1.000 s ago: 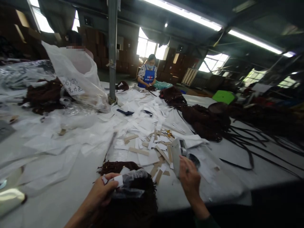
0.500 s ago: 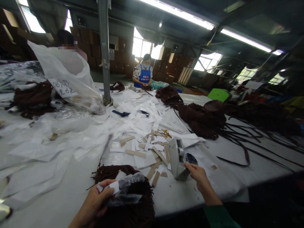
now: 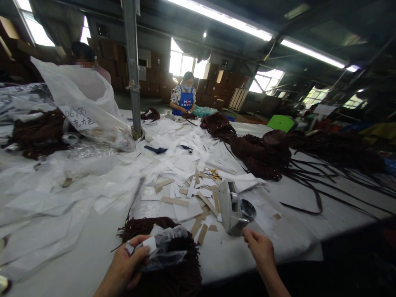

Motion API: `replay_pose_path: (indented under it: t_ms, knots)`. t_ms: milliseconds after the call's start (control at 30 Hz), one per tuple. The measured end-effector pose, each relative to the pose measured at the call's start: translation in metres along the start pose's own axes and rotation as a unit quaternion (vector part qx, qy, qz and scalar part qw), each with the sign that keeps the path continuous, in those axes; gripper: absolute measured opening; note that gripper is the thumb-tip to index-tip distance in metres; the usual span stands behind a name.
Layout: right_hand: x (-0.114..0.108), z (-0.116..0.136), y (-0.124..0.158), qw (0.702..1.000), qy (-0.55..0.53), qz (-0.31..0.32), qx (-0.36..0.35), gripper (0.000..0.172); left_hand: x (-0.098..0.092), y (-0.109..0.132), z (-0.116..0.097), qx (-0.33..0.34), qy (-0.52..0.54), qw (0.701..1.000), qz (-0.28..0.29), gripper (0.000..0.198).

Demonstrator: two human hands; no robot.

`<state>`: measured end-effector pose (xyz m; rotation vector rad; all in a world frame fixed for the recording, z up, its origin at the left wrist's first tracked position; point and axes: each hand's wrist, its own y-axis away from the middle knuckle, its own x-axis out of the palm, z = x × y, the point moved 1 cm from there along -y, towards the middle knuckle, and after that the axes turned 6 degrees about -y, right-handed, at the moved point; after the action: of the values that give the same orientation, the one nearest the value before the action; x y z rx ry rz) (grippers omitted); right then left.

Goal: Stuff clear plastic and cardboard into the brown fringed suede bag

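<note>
My left hand (image 3: 128, 260) is closed around a white paper piece (image 3: 150, 244) and the clear plastic wrap (image 3: 170, 243) beside it. Beneath them lies a dark brown fringed bag (image 3: 173, 272); the wrap seems to cover its strap, though I cannot tell for sure. At the front of a grey tape dispenser (image 3: 229, 208), my right hand (image 3: 260, 249) pinches a strip of clear tape (image 3: 254, 226), faint and hard to make out. A dark round roll (image 3: 248, 209) rests against the dispenser's right side.
Cardboard strips (image 3: 175, 201) and white paper scraps litter the white table (image 3: 297, 235). Brown bags (image 3: 262, 152) with long straps (image 3: 309, 202) lie right. A metal post (image 3: 132, 70) and a marked plastic bag (image 3: 83, 99) stand left. Two people are across the table, one in a blue apron (image 3: 186, 101).
My right hand has come down and toward me, from the dispenser's opening to just off its front. My left hand keeps its hold in nearly the same place. The view has shifted slightly.
</note>
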<state>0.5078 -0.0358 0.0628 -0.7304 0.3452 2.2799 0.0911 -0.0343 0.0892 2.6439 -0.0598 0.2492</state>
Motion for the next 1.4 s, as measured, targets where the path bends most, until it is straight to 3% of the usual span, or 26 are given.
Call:
replay_pose_path:
  t_ms: [133,233,300,400,500,600,767,933,1133,1300,1400]
  knots:
    - [0.001,-0.015,0.014,0.999,0.031,0.016,0.011,0.034,0.007,-0.001,-0.002,0.032,-0.014,0.999,-0.002,0.053]
    - [0.013,-0.003,0.039,0.998,0.021,0.062,-0.011,0.037,0.015,0.0,-0.005,0.048,-0.012,0.999,0.004,0.05]
    - [0.029,0.024,0.067,0.985,-0.026,0.159,-0.06,0.04,0.022,0.003,-0.01,0.07,-0.024,0.997,0.005,0.047]
    - [0.052,0.082,0.115,0.927,-0.147,0.329,-0.107,0.039,0.031,0.01,-0.017,0.097,-0.071,0.993,-0.006,0.043]
    - [0.066,0.132,0.155,0.875,-0.204,0.42,-0.126,0.036,0.034,0.022,-0.022,0.108,-0.132,0.985,-0.011,0.04]
    - [0.077,0.152,0.176,0.85,-0.214,0.467,-0.115,0.036,0.033,0.031,-0.022,0.133,-0.184,0.974,-0.015,0.033]
    - [0.095,0.143,0.183,0.852,-0.212,0.468,-0.101,0.039,0.031,0.035,-0.021,0.186,-0.217,0.958,-0.015,0.027]
    - [0.099,0.14,0.183,0.862,-0.21,0.457,-0.068,0.043,0.032,0.039,-0.023,0.206,-0.242,0.948,-0.003,0.026]
    - [0.104,0.145,0.185,0.885,-0.185,0.424,-0.054,0.048,0.03,0.032,-0.021,0.175,-0.177,0.968,0.036,0.02]
    - [0.131,0.131,0.186,0.882,-0.166,0.441,-0.002,0.059,0.034,0.013,-0.003,0.142,-0.097,0.978,-0.114,0.035]
    - [0.143,0.118,0.182,0.87,-0.163,0.462,0.06,0.065,0.039,0.01,0.004,0.156,-0.08,0.975,-0.14,0.042]
